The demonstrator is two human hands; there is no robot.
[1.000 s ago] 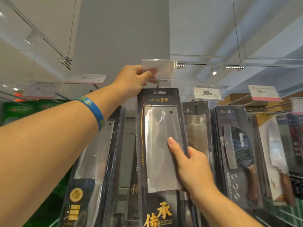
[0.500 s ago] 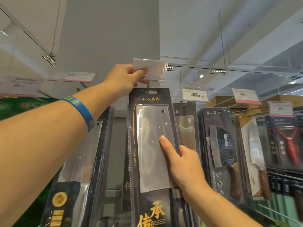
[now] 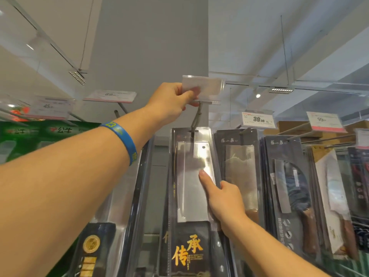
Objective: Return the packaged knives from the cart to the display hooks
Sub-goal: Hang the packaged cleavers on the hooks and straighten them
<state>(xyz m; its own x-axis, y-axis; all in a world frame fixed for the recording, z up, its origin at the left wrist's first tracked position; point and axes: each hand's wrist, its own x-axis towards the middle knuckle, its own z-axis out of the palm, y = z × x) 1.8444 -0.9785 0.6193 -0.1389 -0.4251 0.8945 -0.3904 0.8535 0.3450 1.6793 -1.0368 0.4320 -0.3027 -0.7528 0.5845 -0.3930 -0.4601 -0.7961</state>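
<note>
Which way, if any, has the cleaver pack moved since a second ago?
Yes. The cleaver pack slid back along the hook, away from the clear price-tag holder at its tip; more bare hook shows between them.

The cleaver package [image 3: 191, 186] hangs on a display hook [image 3: 196, 118], below the clear tag holder [image 3: 207, 87] at the hook's front end. The left hand [image 3: 169, 100] pinches the holder's left end; the right hand [image 3: 223, 198] grips the package's right edge. A row of packaged knives [image 3: 289, 186] hangs to its right, a pillar [image 3: 151, 47] behind
</note>
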